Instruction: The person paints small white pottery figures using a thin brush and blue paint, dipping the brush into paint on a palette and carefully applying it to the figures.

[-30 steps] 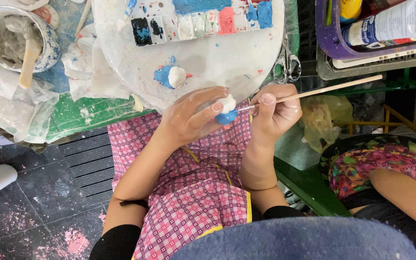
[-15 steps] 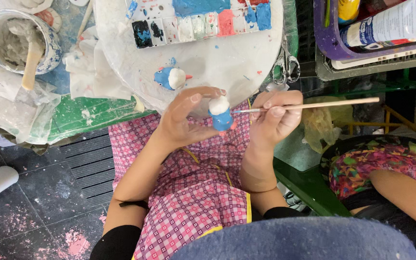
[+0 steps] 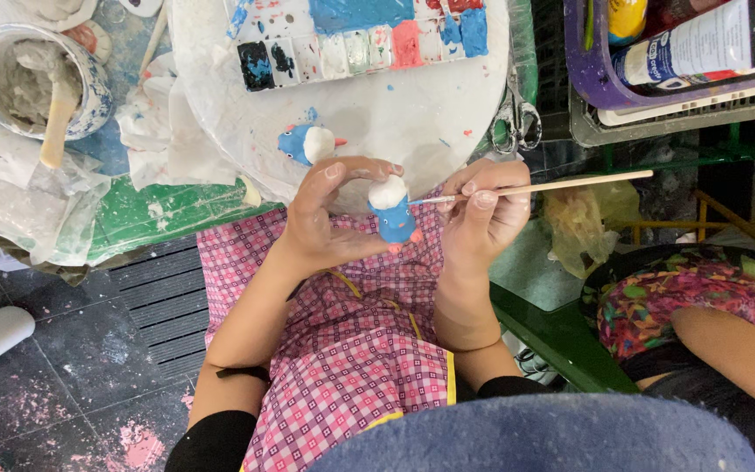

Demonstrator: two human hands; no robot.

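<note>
The left hand point(image 3: 325, 223) is curled closed around a small blue-and-white figurine point(image 3: 392, 210), its grip pinching the piece between thumb and fingers above the lap, just off the edge of the round plastic-covered table point(image 3: 412, 114). The right hand point(image 3: 482, 214) is closed on a thin wooden paintbrush point(image 3: 552, 185), held like a pencil, with the bristle tip touching the figurine where the white top meets the blue body. For a clean edge there, it seems best to keep the figurine steady in the left hand, turn it slowly rather than swing the brush, and use only the tip with light pressure so blue does not stray onto the white. A second blue-and-white figurine point(image 3: 309, 143) lies on the table, near the paint palette point(image 3: 360, 39). Another person's arm point(image 3: 736, 345) rests at the right, well apart.
</note>
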